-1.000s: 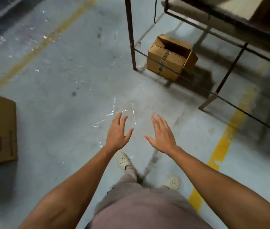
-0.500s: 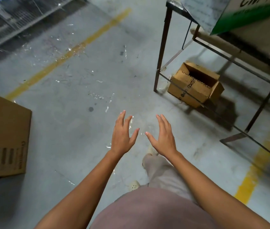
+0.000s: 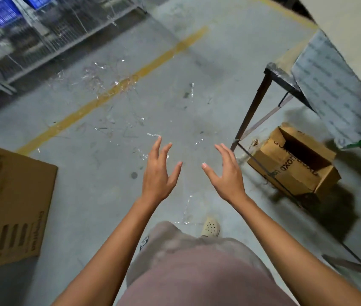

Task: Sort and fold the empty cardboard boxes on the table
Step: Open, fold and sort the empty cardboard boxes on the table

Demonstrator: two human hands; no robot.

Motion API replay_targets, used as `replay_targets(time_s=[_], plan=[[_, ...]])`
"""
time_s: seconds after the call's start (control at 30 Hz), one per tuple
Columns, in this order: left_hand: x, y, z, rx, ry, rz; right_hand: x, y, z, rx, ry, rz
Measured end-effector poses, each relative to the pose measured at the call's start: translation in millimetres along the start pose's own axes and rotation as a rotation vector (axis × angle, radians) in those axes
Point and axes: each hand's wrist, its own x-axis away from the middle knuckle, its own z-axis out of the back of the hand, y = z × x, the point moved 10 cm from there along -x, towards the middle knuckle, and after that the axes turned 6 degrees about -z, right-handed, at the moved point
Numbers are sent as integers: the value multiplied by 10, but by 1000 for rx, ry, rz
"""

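The left hand (image 3: 158, 175) and right hand (image 3: 228, 175) hover empty, fingers (image 3: 165, 153) spread wide. A small open cardboard box (image 3: 296, 180) lies right of the fingers, under the counter (image 3: 285, 82); a large carton (image 3: 9, 206) sits far left. It looks like a fetching step: next, stoop and grasp one.

bare floor (image 3: 175, 111) ahead; table leg (image 3: 250, 111) right; flat cardboard (image 3: 14, 206) left

I am making out dark printed letters on the side of the small open box (image 3: 294, 173) under the table (image 3: 282, 77), upside down to me; only something like "OXD" is coming through. The lettering and dark bars on the big carton (image 3: 14, 206) at my left are blurring past reading, as are the faint rows on the sheet (image 3: 340, 96) lying on the table.
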Motion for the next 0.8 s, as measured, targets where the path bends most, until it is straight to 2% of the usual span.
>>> replay_targets(time_s=[0.23,0.37,0.5,0.8], plan=[[-1516,-568,-62,36,64,19,-1616,-231,-5,-68,98,-19],[-2621,-1063,-161,82,69,-41,-2718,-409,-134,-69,168,-35],[-3753,-1441,-230,109,17,-70,-3695,-648,-189,-80,223,-89],[-6096,-1529,-623,158,-118,-221,-5613,-1162,180,-131,380,-114]])
